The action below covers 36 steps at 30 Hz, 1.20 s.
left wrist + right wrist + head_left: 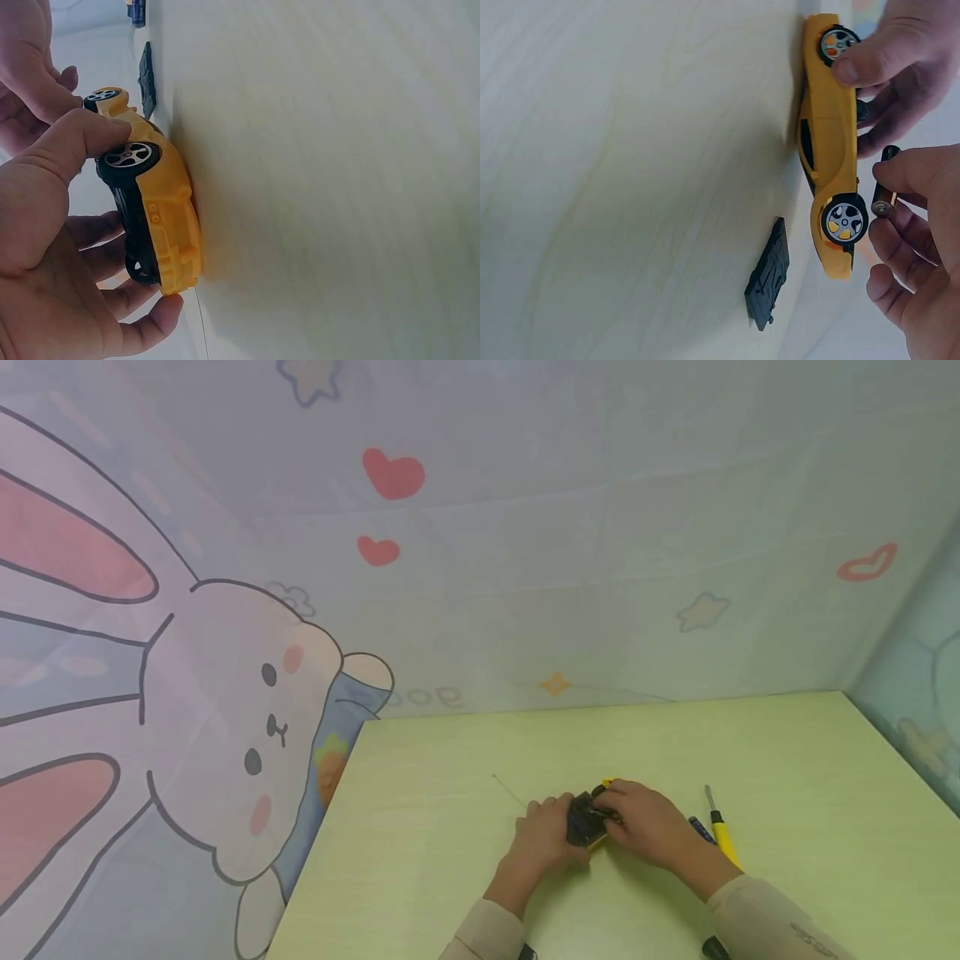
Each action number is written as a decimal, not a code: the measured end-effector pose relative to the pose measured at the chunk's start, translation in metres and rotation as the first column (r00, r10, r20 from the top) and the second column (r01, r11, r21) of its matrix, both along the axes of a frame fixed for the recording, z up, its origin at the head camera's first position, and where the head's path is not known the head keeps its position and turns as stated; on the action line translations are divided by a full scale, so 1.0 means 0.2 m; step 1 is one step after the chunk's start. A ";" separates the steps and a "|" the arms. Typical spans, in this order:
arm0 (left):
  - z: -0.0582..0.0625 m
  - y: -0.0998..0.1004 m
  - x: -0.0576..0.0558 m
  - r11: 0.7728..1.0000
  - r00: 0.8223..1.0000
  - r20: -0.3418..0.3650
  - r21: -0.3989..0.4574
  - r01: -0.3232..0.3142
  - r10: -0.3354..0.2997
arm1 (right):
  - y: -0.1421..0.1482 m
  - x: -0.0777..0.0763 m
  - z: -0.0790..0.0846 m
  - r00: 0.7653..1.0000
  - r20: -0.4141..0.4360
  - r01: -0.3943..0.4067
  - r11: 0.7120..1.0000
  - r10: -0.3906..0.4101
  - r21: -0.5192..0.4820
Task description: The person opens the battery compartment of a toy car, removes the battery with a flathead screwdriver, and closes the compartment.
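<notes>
The left hand [52, 247] is gripping the upturned car [154, 217] steady on the desk [750, 752], exposing its underside, while the right hand [915, 247] is pinching a battery [885, 199] beside it.

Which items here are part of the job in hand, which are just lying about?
In use:
- yellow toy car, upside down on the table, gripped by the left hand
- battery, pinched in the right hand
- black cover plate, lying beside the car

Lying about:
- yellow-handled screwdriver
- blue-handled tool
</notes>
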State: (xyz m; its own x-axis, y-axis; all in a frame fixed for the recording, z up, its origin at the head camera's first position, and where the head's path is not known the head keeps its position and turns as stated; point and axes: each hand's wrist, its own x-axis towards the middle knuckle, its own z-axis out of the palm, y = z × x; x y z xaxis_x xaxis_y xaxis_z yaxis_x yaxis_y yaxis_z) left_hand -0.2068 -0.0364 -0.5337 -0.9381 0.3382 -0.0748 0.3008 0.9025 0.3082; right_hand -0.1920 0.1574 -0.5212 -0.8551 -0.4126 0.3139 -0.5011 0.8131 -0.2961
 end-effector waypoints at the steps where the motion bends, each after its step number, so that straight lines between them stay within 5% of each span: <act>1: 0.00 0.00 0.00 1.000 1.000 -0.001 0.003 0.000 0.000 | 0.01 0.00 0.00 1.000 0.014 0.008 1.000 -0.008 -0.016; 20: 0.00 0.01 0.00 0.999 1.000 0.016 0.038 -0.012 0.012 | 0.20 0.09 -0.04 0.984 0.037 0.180 0.975 -0.176 -0.128; 36: 0.01 -0.01 0.01 0.997 1.000 0.026 0.074 -0.001 -0.001 | 0.35 0.16 -0.12 0.957 0.120 0.275 0.956 -0.263 -0.103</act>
